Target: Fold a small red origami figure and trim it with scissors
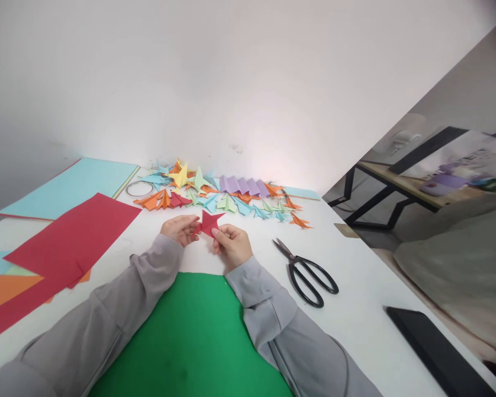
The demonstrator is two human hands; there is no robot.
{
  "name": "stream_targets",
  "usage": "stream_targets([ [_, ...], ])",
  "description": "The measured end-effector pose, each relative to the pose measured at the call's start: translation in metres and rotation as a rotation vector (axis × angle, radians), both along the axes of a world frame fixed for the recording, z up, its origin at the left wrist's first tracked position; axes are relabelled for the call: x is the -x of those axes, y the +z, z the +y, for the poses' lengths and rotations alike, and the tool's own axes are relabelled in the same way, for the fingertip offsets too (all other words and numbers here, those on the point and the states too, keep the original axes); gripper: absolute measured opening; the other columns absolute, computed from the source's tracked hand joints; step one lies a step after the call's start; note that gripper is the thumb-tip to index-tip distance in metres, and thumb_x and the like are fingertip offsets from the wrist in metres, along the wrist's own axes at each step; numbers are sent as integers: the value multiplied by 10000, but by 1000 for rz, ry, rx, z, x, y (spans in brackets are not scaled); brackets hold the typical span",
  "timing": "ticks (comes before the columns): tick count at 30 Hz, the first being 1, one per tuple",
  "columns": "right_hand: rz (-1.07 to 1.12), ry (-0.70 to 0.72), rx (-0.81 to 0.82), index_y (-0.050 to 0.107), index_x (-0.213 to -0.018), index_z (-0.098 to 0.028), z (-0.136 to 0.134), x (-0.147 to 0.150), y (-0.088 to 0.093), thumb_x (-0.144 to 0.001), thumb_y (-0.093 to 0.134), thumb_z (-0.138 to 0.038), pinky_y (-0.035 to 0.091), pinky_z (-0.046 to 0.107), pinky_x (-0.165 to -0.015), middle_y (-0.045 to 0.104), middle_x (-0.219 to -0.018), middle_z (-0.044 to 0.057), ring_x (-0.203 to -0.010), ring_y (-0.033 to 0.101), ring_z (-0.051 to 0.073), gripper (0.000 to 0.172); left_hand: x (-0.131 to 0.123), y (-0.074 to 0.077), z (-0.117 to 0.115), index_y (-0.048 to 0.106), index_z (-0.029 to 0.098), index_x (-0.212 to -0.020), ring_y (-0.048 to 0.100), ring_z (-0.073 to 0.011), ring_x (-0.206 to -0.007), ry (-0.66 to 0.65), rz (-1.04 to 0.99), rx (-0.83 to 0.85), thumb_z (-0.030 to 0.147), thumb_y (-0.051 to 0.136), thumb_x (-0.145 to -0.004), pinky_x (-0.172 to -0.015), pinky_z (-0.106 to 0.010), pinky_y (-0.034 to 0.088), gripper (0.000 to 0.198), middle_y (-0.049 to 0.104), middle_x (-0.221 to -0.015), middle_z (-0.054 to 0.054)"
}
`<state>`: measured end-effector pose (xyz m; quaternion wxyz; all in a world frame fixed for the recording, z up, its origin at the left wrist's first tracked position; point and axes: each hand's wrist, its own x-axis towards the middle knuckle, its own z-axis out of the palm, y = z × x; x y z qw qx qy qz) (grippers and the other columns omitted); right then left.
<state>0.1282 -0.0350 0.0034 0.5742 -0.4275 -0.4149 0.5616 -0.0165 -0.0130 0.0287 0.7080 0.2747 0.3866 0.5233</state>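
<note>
Between my two hands is a red paper star (pixel 209 221) with pointed tips, raised above the white table. My right hand (pixel 233 245) pinches its lower right part between thumb and fingers. At the star's left side, my left hand (pixel 181 229) has its fingers closed on the paper edge, and part of the star is hidden there. Behind the hands lie several small folded paper pieces, among them a yellow star (pixel 182 176), an orange folded piece (pixel 162 199) and a purple pleated strip (pixel 243 186).
Scissors (pixel 310 275) with black handles lie to the right, blades pointing away. A black flat object (pixel 434 344) is at the right edge. Red paper (pixel 80 234) and blue sheets (pixel 72 190) lie left. A wire ring (pixel 139 188) sits behind. Green surface (pixel 194 336) is under my arms.
</note>
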Motion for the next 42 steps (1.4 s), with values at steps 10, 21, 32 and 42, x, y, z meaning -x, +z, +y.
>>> stream_targets([
  [10, -39, 22, -23, 602, -617, -157, -3, 3, 4, -547, 756, -437, 382, 196, -350, 596, -432, -21, -346, 506, 86, 327, -20, -21, -6, 674, 76, -660, 570, -101, -462, 20, 101, -162, 242, 808, -466, -511, -251, 480, 288, 642, -546, -35],
  [21, -100, 124, -20, 628, -604, -151, -5, 6, -3, -573, 746, -432, 399, 190, -366, 637, -482, 4, -363, 536, 87, 307, -19, -25, 3, 572, 101, -529, 506, -86, -361, 176, 128, -106, 204, 801, -430, -390, -214, 410, 269, 568, -419, -2],
  [32, -178, 92, -27, 585, -546, -165, -10, 9, -4, -597, 720, -430, 362, 196, -352, 588, -415, -10, -332, 485, 84, 301, -13, -22, 8, 564, 120, -567, 496, -80, -383, 258, 72, -124, 205, 804, -423, -398, -213, 410, 292, 550, -431, 25],
  [42, -648, -555, -199, 605, -780, -178, -46, -46, -7, -750, 549, -433, 476, 295, -561, 645, -656, 45, -595, 607, 173, 263, -10, -21, 8, 589, 107, -594, 499, -68, -385, 239, 23, -100, 190, 805, -450, -413, -208, 439, 272, 566, -447, 15],
])
